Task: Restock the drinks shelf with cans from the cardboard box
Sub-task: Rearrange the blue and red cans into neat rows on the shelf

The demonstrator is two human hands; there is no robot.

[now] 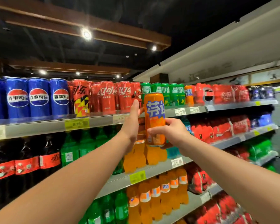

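A tall orange can (154, 117) stands upright in the air in front of the top drinks shelf (39, 128). My right hand (170, 132) grips its lower part from the right. My left hand (131, 122) is raised just left of the can, fingers straight and together, its edge beside the can; whether it touches is unclear. Behind them the top shelf carries rows of blue cans (39, 97), red cans (107, 97), green cans (173, 94) and one orange can (188, 95). The cardboard box is out of view.
Lower shelves hold dark cola bottles (23, 159), green bottles (74, 147), orange bottles (155, 198) and red shrink-wrapped packs (217, 130). Yellow and white price tags (76, 123) line the shelf edges. A white canopy (217, 50) overhangs the shelving at right.
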